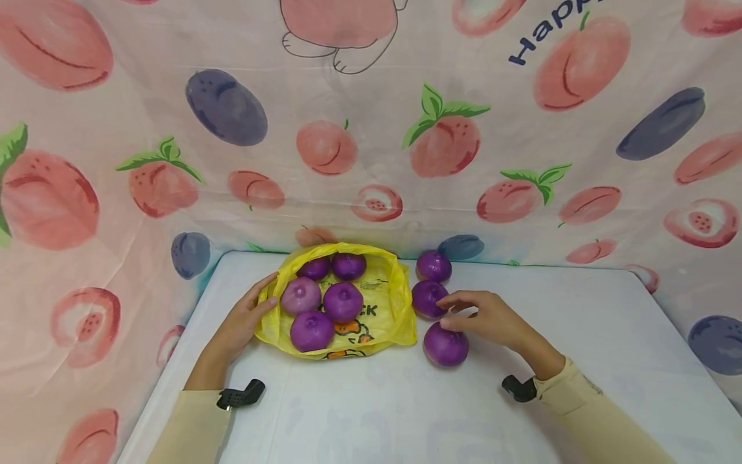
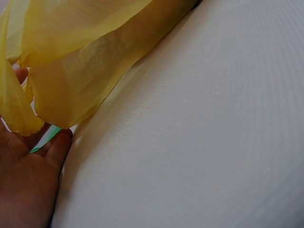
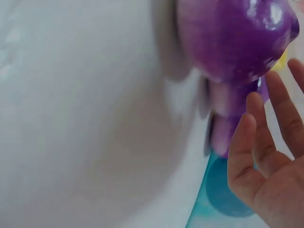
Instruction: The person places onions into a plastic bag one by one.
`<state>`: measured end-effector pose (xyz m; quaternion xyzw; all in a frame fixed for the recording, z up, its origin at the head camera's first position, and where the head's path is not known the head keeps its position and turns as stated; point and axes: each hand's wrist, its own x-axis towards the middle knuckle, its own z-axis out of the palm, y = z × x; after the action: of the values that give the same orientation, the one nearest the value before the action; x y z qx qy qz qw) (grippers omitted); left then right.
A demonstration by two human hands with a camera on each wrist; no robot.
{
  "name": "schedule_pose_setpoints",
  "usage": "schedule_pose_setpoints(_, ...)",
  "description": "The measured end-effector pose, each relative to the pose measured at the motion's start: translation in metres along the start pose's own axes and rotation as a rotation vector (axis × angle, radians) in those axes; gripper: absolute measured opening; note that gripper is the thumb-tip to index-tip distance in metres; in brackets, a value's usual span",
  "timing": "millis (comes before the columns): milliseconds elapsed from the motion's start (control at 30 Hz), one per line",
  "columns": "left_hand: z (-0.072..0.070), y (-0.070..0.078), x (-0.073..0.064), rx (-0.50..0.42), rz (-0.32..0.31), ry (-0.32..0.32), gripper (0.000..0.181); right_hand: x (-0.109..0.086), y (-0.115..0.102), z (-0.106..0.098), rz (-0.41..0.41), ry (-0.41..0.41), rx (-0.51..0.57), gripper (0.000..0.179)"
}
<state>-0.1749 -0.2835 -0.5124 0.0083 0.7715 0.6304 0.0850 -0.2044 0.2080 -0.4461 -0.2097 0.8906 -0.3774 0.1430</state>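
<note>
Purple onions, fat and round, make a row of three on the tabletop, running away from the person. The nearest one's tip points up. The right hand is just by them, fingers and thumb apart. The left hand pinches the yellow bag; five others sit inside.

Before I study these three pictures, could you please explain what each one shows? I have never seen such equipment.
There is no machine here, only a person's bare left hand and right hand. The wide picture comes from a camera worn on the head; the other two come from the wrist cameras, one per arm. On the white table is an open yellow bag with five purple onions showing inside. Three more onions form a row to its right. The left hand holds the bag's left edge; the right hand, beside the row, grips nothing.
</note>
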Motion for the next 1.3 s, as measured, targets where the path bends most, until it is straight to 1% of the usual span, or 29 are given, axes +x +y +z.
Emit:
schedule_pose_setpoints(300,-0.001,0.0,-0.001,0.006,-0.005,0.001,0.063,-0.012,0.012,-0.001,-0.049,-0.075,0.046,0.043)
schedule_pose_setpoints(400,0.0,0.0,-0.001,0.005,-0.008,0.004,0.063,-0.014,0.014,0.001,-0.046,-0.092,0.059,0.044)
schedule_pose_setpoints(733,0.0,-0.001,-0.001,-0.001,-0.003,0.004,0.062,-0.017,0.02,0.007,-0.042,-0.137,0.048,0.051)
schedule_pose_setpoints(1033,0.0,-0.001,0.0,0.011,-0.009,0.004,0.063,-0.019,0.024,0.01,-0.055,-0.174,0.064,0.063)
schedule_pose_setpoints(1200,0.001,0.0,0.0,0.006,-0.008,0.005,0.062,-0.019,0.024,0.012,-0.037,-0.191,0.055,0.067)
schedule_pose_setpoints(1300,0.001,0.001,-0.001,0.002,-0.013,0.007,0.063,-0.018,0.024,0.012,-0.021,-0.219,0.047,0.07)
